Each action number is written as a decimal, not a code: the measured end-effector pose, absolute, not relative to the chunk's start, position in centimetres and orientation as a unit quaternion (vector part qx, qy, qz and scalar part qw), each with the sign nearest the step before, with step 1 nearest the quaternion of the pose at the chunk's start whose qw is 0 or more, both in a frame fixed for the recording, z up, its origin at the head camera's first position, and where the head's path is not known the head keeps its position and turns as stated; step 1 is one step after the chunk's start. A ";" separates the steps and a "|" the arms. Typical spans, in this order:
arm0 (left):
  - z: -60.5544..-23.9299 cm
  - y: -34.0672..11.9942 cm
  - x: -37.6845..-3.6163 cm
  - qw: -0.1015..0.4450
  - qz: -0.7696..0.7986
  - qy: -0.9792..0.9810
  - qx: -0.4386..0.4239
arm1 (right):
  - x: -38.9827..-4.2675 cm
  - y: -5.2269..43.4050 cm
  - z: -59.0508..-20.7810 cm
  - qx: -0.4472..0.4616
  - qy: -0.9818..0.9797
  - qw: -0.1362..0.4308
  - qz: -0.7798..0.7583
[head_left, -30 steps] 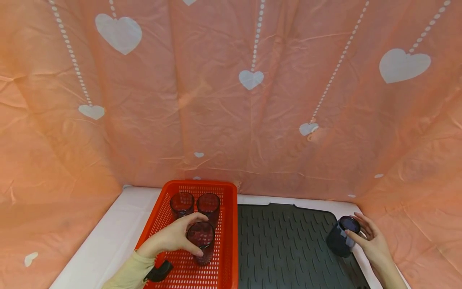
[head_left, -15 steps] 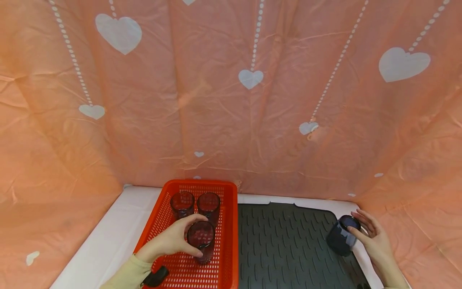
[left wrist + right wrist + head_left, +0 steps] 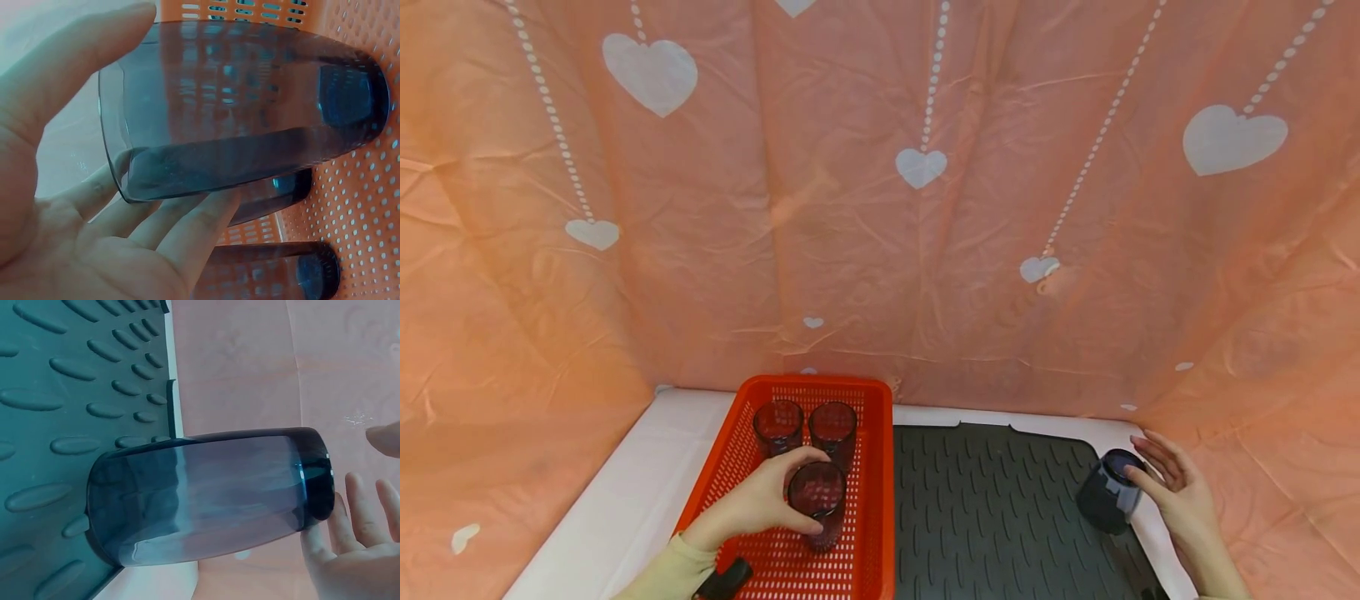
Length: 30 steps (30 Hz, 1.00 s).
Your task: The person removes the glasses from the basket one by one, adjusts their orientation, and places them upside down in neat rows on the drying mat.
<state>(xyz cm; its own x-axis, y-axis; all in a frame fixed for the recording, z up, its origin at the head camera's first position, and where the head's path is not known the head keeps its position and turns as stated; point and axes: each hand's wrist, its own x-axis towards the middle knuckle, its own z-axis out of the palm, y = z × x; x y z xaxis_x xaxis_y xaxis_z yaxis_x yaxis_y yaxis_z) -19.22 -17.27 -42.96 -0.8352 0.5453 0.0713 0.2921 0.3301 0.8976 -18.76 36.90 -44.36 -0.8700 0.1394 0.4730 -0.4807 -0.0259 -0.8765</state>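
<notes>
Right hand [image 3: 1176, 492] farther off glass [image 3: 1107, 500].

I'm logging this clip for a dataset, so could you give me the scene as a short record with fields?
Left hand: left hand grips a dark purple tumbler inside the orange perforated plastic basket.
Right hand: right hand, fingers spread, touches an upside-down dark blue glass near its base.
Blue glass position: at the right edge of the dark grey ribbed drying mat.
Other glasses: two more purple tumblers upright at the basket's far end.
Backdrop: orange cloth with white hearts.
</notes>
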 end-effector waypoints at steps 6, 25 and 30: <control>-42.8 -17.0 -19.0 0.088 0.489 0.828 0.259 | -18.6 36.7 -44.0 0.128 -0.645 0.236 0.715; -41.3 -17.9 -19.0 0.004 0.477 0.855 0.205 | -18.6 35.9 -42.4 0.189 -0.583 0.224 0.758; -40.6 -18.1 -18.9 -0.024 0.490 0.853 0.180 | -18.8 35.3 -42.0 0.198 -0.581 0.219 0.758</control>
<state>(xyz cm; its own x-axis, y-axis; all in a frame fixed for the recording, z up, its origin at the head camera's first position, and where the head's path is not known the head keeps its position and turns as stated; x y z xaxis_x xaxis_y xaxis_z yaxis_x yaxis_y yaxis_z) -18.86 -18.10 -40.60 -0.9344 0.2832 0.2163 0.3294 0.4548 0.8275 -18.80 35.29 -41.98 -0.8249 0.1023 0.5559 -0.5634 -0.2283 -0.7940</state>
